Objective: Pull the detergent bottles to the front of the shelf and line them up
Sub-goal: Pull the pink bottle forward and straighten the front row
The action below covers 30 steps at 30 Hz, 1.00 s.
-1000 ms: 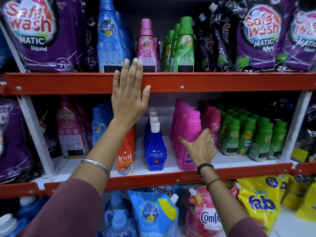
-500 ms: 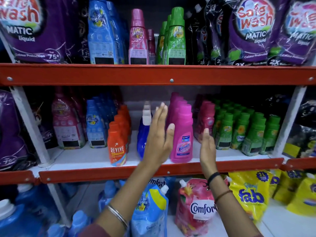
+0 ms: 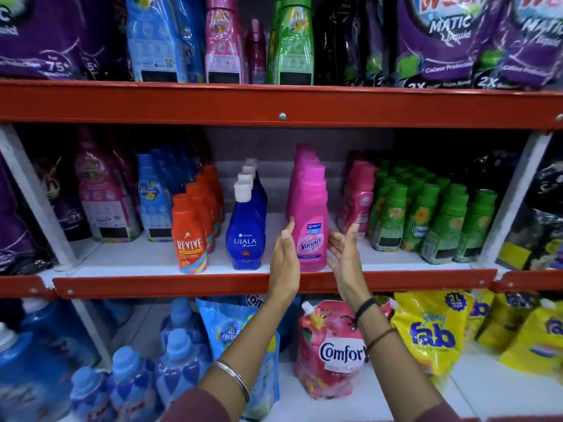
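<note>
A row of pink Vanish bottles [image 3: 309, 220] stands on the middle shelf [image 3: 274, 283], the front one at the shelf's front edge. My left hand [image 3: 285, 260] is open beside the front bottle's left side. My right hand [image 3: 342, 257] is open beside its right side. Neither hand grips the bottle. To the left stand a row of blue Ujala bottles [image 3: 245, 236] and a row of orange Revive bottles [image 3: 190, 236]. Small pink bottles [image 3: 358, 202] and green Comfort bottles [image 3: 426, 220] fill the right part, set a little back from the edge.
Pink and blue bottles [image 3: 152, 202] stand at the shelf's left. The upper shelf [image 3: 274, 105] carries purple Safewash pouches [image 3: 441, 41] and tall bottles. Below lie Comfort pouches [image 3: 332, 348], yellow Fab pouches [image 3: 432, 330] and blue bottles [image 3: 179, 360]. White uprights [image 3: 511, 202] frame the bay.
My left hand came down from the upper shelf edge to the pink Vanish bottle's left side. My right hand shifted to its right side. The view tilted down slightly.
</note>
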Tool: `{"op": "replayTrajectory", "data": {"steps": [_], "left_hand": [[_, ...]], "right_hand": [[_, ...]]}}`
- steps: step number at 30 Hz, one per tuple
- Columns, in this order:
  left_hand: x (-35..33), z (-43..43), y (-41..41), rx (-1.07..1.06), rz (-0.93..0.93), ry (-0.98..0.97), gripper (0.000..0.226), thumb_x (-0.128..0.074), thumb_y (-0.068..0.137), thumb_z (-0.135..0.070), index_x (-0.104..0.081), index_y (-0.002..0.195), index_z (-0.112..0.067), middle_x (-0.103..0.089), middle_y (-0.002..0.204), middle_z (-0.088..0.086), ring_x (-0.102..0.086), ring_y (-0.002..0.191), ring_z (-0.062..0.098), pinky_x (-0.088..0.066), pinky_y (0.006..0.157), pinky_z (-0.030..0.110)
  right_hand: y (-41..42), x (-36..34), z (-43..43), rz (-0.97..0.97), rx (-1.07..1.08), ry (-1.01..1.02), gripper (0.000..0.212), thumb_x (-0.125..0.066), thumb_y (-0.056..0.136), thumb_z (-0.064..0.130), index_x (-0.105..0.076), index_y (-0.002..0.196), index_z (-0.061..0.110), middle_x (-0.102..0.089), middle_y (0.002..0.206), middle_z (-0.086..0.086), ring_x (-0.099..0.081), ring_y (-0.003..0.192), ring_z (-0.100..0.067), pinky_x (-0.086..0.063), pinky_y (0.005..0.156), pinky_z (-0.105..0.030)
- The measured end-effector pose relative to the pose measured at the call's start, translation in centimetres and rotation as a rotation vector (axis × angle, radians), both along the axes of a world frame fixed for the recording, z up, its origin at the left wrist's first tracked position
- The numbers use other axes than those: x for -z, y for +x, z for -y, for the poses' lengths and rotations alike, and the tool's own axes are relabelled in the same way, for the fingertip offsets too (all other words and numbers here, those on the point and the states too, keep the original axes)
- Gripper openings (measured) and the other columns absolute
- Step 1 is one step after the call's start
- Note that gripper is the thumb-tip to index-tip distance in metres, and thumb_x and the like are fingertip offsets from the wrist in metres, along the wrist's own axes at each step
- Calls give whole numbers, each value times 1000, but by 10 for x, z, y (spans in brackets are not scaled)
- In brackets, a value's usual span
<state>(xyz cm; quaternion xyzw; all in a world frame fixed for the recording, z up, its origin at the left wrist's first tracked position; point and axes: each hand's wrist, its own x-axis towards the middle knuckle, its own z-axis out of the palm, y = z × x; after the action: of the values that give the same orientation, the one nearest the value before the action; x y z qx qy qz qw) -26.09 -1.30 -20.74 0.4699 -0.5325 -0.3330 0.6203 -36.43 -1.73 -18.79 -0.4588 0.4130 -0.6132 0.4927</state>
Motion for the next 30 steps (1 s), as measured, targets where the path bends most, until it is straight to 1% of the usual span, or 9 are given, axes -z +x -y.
{"op": "replayTrajectory", "data": {"steps": [2, 5, 9, 12, 14, 19, 24, 27, 30], "left_hand": [[0, 2, 2, 0, -25, 3, 56, -15, 98, -60, -41, 141, -37, -40, 147, -11, -41, 132, 5, -36, 104, 13], [-6, 4, 2, 22, -51, 40, 52, -11, 104, -43, -41, 143, -28, -40, 134, -14, -37, 123, 1, -30, 74, -11], [-6, 13, 3, 27, -82, 54, 54, -10, 102, -45, -41, 143, -26, -46, 131, -10, -45, 120, 5, -41, 72, -4], [-4, 19, 5, 53, -125, 58, 59, -13, 90, -62, -45, 134, -40, -49, 144, -1, -48, 130, 14, -44, 105, 27], [-4, 19, 6, 63, -139, 64, 51, -15, 85, -67, -47, 122, -51, -49, 146, 3, -47, 132, 17, -39, 112, 41], [-4, 15, 8, 76, -121, 33, 51, -15, 89, -64, -41, 130, -47, -44, 149, 1, -44, 133, 14, -37, 112, 38], [7, -8, 22, -42, -209, -190, 44, -23, 99, -55, -52, 126, -37, -48, 142, -13, -40, 137, 7, -31, 116, 39], [12, -21, 44, -197, -178, -362, 42, -24, 97, -51, -52, 126, -42, -50, 142, -9, -39, 138, 7, -30, 114, 34], [11, -20, 68, -287, -106, -339, 41, -21, 96, -51, -47, 128, -46, -45, 147, -4, -36, 138, 6, -27, 115, 25]], "right_hand": [[-3, 4, 4, 7, -19, -6, 84, -26, 66, 76, -51, 121, 18, -54, 123, -5, -52, 114, -17, -38, 106, -35], [-5, 6, 8, 17, -37, 14, 92, -25, 69, 73, -48, 131, 10, -52, 133, -11, -49, 125, -23, -35, 111, -43], [-5, 9, 12, 13, -21, 20, 101, -26, 66, 79, -46, 135, 7, -48, 142, -15, -47, 129, -26, -35, 111, -48], [-6, 11, 15, -2, -9, 16, 101, -26, 67, 79, -48, 134, 7, -50, 140, -16, -49, 128, -26, -37, 110, -49], [-6, 11, 15, -4, -4, 17, 98, -25, 68, 77, -49, 133, 7, -50, 140, -15, -49, 127, -27, -37, 109, -49], [-6, 12, 12, 8, 16, -7, 91, -25, 71, 74, -52, 127, 8, -53, 137, -15, -51, 124, -26, -39, 108, -46], [3, 27, -7, 43, 175, -181, 67, -29, 90, 59, -57, 123, 8, -62, 126, -9, -57, 117, -17, -45, 96, -26], [25, 37, -17, 33, 90, -277, 57, -31, 89, 56, -61, 116, 16, -65, 120, -3, -60, 115, -13, -45, 99, -30], [55, 36, -18, -18, -57, -282, 46, -32, 88, 55, -58, 114, 27, -62, 123, 3, -58, 117, -11, -44, 103, -33]]}}
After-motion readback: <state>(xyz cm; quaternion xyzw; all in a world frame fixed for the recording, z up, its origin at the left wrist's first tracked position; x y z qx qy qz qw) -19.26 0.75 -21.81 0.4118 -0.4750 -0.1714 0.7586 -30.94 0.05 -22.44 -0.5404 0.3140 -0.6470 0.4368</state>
